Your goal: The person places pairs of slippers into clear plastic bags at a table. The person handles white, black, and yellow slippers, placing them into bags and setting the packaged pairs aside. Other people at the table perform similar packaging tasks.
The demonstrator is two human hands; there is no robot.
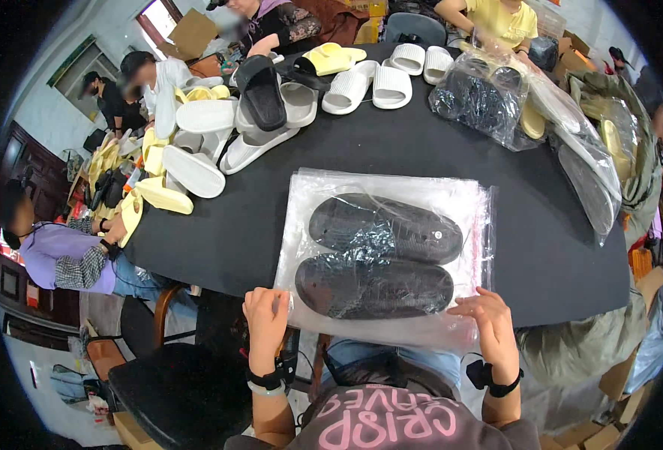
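A pair of black slide sandals (376,286) lies side by side inside a clear plastic bag (316,182), on top of a stack of similar flat bags at the table's near edge. My left hand (266,316) is closed at the near left corner of the bag, fingers curled in and pinching its edge. On the opposite side my right hand (490,322) rests with fingers apart on the near right part of the plastic, close to the toe of the nearer sandal. Both wrists wear dark bands.
The black table (414,154) curves around me. Loose grey, yellow and black slides (196,171) are heaped at the left, with white slides (391,86) at the far side. Bagged slides (481,97) lie at the right. Other people (69,255) work around the table; a black chair (174,394) stands at my left.
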